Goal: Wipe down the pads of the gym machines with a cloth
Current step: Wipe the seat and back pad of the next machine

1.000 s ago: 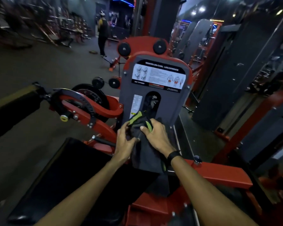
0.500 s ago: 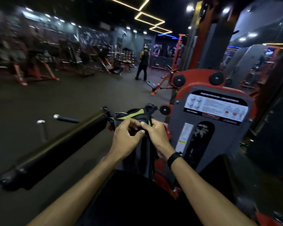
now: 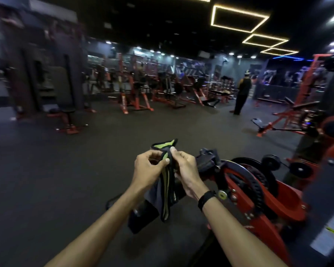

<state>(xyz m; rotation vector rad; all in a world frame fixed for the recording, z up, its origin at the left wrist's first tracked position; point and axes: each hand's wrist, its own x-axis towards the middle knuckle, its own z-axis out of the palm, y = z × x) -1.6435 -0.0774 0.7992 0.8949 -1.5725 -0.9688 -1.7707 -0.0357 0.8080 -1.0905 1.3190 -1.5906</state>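
We have both forearms reaching in from the bottom edge, meeting mid-frame. Our left hand (image 3: pixel 149 166) pinches the top of the cloth (image 3: pixel 165 191) between thumb and curled fingers; our right hand (image 3: pixel 187 170) pinches the same bunched top edge from the other side, thumb tip up against the fabric. The hands are close together, nearly touching across the cloth. It is dark grey with lime-green strips; a green-edged corner sticks up above the fingers and the rest hangs down between the wrists, clear of any pad. A black wristband (image 3: pixel 206 199) sits on our right wrist. Just below and behind the cloth we see a dark shape, maybe a pad end, too dim to tell. To our right sits the red-framed machine (image 3: pixel 274 201): a black toothed selector arc (image 3: pixel 256 182) on the red arm, a yellow knob (image 3: pixel 222 194) near our right wrist, a black bracket (image 3: pixel 208 158) just beyond our right hand, and black roller discs (image 3: pixel 300 169) further right. A grey panel with a white label (image 3: pixel 328 237) fills the lower right corner. The floor (image 3: pixel 66 170) is dark rubber, open out to mid-room. Farther out we see a red bench stand (image 3: pixel 68 120) at left, rows of red racks and plate-loaded machines (image 3: pixel 162 89) along the back wall, blurred, and a red rack (image 3: pixel 305 93) at right. A person (image 3: pixel 242 93) in dark clothes stands in the distance, right of centre. Overhead are yellow LED square outlines (image 3: pixel 239 18) on a black ceiling, with a blue strip (image 3: pixel 287 57) beyond.
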